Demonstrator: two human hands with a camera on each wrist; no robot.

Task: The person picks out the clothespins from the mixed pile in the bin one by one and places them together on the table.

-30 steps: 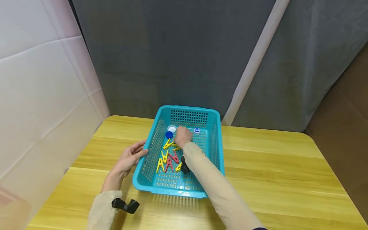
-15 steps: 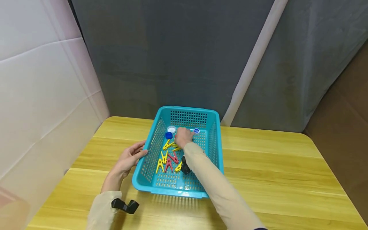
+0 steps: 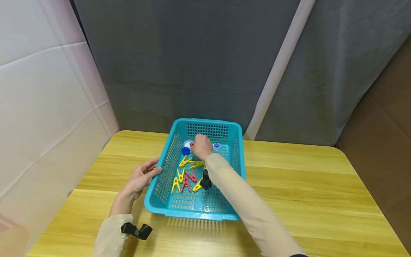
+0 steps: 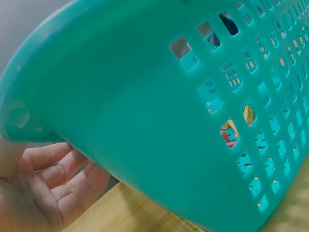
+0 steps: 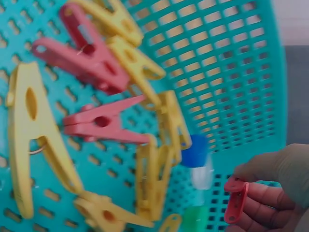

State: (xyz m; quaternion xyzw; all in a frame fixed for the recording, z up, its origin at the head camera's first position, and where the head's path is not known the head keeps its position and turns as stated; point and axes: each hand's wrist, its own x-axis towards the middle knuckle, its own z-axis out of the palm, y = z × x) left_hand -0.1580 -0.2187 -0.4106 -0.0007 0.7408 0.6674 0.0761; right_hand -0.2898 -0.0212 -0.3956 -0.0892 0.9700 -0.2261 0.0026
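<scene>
Rising behind everything, a dark grey curtain (image 3: 192, 71) fills most of your view, crossed by a slanting pale strip (image 3: 279, 67). A white panel (image 3: 41, 92) stands to your left, a brown panel (image 3: 382, 96) to your right. Below spreads the yellowish wooden table (image 3: 305, 189), its grain running side to side and its far corners rounded. Its back edge lies close to the curtain; its sides slope outward towards the panels. Wood stretches widely to the right of the basket (image 3: 205, 216), more narrowly to the left, where your forearm reaches in.

The basket is turquoise and stands left of the table's middle, its far end near the back edge. Raised, latticed walls bound your reach on four sides. Your beige right sleeve (image 3: 247, 203) crosses its near right part.

Your left hand (image 3: 138, 182) grips the basket's left side, thumb at the rim, fingers bent outside with tips hidden. Your right hand (image 3: 203, 147) is towards the far end, thumb and fingers pinching a red clothespin (image 5: 236, 203). Yellow clothespins (image 3: 181, 175) and two more red ones lie left of that arm, with lattice floor showing nearer you. Beyond them are a blue cap (image 3: 185, 151) and a white cap (image 3: 187, 145); a blue-and-white cap (image 3: 216, 146) lies right of your right hand.
</scene>
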